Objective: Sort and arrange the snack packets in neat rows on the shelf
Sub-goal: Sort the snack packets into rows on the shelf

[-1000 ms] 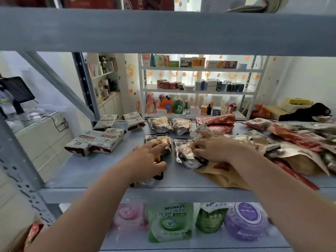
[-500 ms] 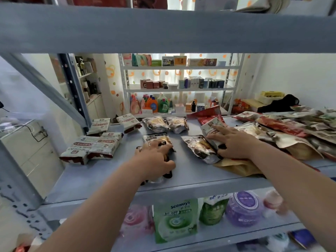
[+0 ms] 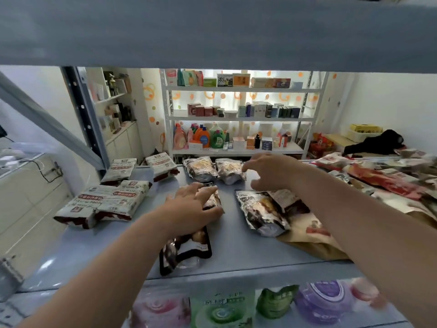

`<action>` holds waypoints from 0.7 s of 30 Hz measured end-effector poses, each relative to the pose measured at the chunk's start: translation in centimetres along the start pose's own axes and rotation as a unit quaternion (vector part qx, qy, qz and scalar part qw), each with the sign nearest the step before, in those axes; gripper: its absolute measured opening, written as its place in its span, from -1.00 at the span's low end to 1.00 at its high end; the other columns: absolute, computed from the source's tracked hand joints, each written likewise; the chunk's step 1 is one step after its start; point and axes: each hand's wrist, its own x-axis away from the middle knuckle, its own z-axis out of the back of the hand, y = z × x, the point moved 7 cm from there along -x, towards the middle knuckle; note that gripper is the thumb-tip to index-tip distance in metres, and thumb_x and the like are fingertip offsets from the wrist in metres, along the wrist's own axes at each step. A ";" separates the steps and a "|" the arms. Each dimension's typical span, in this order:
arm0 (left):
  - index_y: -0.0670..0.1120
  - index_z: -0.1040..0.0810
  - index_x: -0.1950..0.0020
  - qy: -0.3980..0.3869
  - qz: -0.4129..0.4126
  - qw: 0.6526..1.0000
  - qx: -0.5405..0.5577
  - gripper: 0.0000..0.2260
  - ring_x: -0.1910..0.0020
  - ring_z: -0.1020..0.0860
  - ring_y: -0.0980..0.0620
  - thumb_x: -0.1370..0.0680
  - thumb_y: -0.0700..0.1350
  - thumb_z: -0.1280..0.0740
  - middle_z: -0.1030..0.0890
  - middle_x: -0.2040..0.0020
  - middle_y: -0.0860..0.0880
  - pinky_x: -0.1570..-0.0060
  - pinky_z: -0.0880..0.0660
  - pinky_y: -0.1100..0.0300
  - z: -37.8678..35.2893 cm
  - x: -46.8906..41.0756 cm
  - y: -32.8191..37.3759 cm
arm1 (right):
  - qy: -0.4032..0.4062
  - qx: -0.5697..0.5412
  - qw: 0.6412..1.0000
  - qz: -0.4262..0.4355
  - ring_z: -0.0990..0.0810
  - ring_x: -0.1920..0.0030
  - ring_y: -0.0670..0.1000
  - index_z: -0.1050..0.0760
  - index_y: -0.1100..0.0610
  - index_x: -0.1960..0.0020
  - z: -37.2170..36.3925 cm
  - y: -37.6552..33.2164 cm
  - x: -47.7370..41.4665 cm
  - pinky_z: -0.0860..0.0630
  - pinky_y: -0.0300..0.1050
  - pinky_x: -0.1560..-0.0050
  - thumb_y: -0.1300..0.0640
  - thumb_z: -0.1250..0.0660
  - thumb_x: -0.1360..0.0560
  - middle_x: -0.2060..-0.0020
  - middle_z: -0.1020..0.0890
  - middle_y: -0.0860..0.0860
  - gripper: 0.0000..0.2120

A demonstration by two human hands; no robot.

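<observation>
Left hand (image 3: 192, 207), fingers spread, presses a clear snack packet (image 3: 214, 200) flat at frame centre, apparently squaring its row on the grey shelf (image 3: 236, 247); right hand (image 3: 269, 172), loosely curled and empty, hovers beside two rear packets (image 3: 201, 168).

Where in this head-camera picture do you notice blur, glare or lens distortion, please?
Head view: the upper shelf beam is close and out of focus; the far rack is backlit and nearly blown out; the foil packet carries small bright highlights; the right hand is slightly smeared and the refill pouches below are clearly blurred; the wide lens tilts the far rack's uprights.
</observation>
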 end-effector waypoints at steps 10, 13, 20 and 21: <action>0.11 -0.06 -0.61 0.025 0.046 0.999 0.009 -0.34 -0.57 -0.04 -0.08 -0.57 0.29 -0.14 0.01 -0.62 0.01 -0.52 -0.04 -0.03 1.7 -10.3 -3.2 | -0.076 0.057 0.994 0.052 -0.56 -0.15 0.09 -0.38 -0.03 -0.41 -3.0 -2.4 -10.4 -0.45 -0.09 0.07 -0.04 -0.25 -0.57 -0.21 -0.58 0.04 -0.58; 0.12 -0.08 -0.60 0.010 0.052 0.999 0.004 -0.30 -0.57 -0.08 -0.08 -0.50 0.33 -0.11 0.02 -0.63 0.02 -0.52 -0.09 -0.05 1.0 -11.5 -3.8 | -0.065 0.062 0.994 0.060 -0.57 -0.14 0.10 -0.37 0.03 -0.40 -2.7 -2.2 -10.7 -0.39 -0.10 0.12 0.04 -0.27 -0.58 -0.20 -0.59 0.06 -0.60; 0.08 -0.03 -0.61 0.006 0.049 0.998 -0.034 -0.31 -0.58 0.03 -0.09 -0.55 0.32 -0.11 0.02 -0.63 0.01 -0.53 -0.01 -0.10 1.2 -12.4 -3.8 | -0.054 0.013 0.998 0.043 -0.55 -0.16 0.13 -0.32 0.04 -0.43 -3.1 -1.6 -11.1 -0.46 -0.05 0.04 0.06 -0.26 -0.58 -0.23 -0.56 0.09 -0.57; 0.08 -0.02 -0.61 0.003 0.048 0.998 -0.031 -0.30 -0.58 0.03 -0.09 -0.55 0.32 -0.12 0.02 -0.63 0.02 -0.52 -0.02 -0.10 1.2 -12.5 -3.8 | -0.052 0.002 0.998 0.039 -0.54 -0.18 0.13 -0.32 0.04 -0.43 -3.2 -1.5 -11.2 -0.46 -0.04 -0.01 0.06 -0.26 -0.58 -0.25 -0.56 0.09 -0.57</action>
